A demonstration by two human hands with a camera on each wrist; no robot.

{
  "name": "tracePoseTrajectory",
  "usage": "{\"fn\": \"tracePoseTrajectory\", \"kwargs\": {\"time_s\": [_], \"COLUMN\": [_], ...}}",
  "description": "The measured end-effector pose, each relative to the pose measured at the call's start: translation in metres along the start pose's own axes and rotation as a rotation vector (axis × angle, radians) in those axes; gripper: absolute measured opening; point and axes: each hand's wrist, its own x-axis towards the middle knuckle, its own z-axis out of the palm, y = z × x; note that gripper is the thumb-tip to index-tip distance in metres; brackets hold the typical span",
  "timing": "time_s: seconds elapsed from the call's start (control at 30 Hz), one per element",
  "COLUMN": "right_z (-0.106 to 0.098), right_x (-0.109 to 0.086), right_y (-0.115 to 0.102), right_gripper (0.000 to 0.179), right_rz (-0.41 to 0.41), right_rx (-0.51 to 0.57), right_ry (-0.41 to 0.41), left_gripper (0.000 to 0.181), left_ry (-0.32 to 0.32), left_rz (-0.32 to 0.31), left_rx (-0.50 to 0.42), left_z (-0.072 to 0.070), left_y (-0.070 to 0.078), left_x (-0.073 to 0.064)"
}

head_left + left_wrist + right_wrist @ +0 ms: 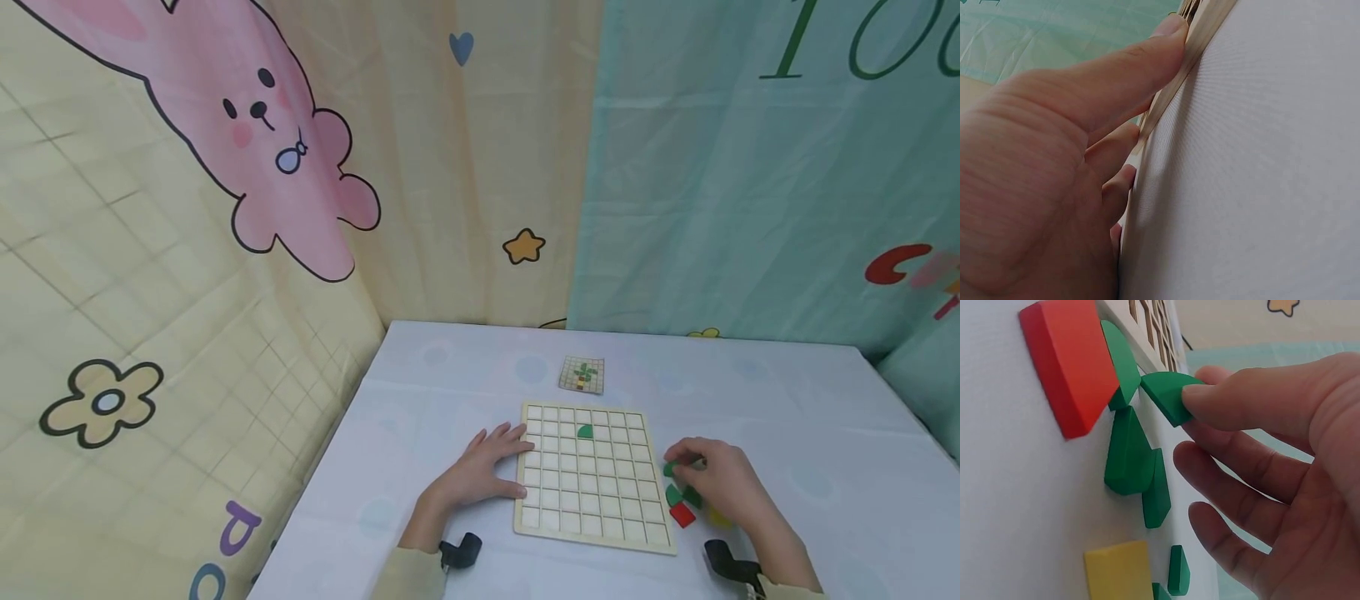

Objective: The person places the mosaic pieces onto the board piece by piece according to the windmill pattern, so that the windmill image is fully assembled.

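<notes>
A light wooden grid board (592, 508) lies on the table with one green quarter-round block (585, 431) in an upper square. My left hand (480, 471) rests at the board's left edge, thumb and fingertips touching it; the left wrist view shows the thumb (1141, 59) against the wooden rim. To the right of the board, my right hand (723, 479) pinches a green quarter-round block (1169, 394) between thumb and forefinger. Close below it lie a red block (1069, 365), several green blocks (1127, 456) and a yellow block (1119, 572).
Behind the board lies a small pattern card (581, 375) with a green and yellow picture on a grid. A white cloth covers the table (435, 400). Printed curtains (480, 167) hang behind and at the left. Black wrist straps (461, 552) show at both wrists.
</notes>
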Motion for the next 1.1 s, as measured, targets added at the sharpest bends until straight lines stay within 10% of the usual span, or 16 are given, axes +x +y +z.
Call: {"fn": "tracePoseTrajectory", "kwargs": {"time_s": [1.1], "right_z": [0.0062], "right_x": [0.0001], "right_y": [-0.0089], "right_gripper": [0.023], "right_rz": [-0.041], "right_rx": [0.084], "right_ry": [0.080], "left_gripper": [0.074], "left_ry": [-0.004], "left_rz": [-0.007], "left_rx": [-0.009], "left_z": [-0.0009], "left_y": [0.0015], "left_x": [-0.0003]}}
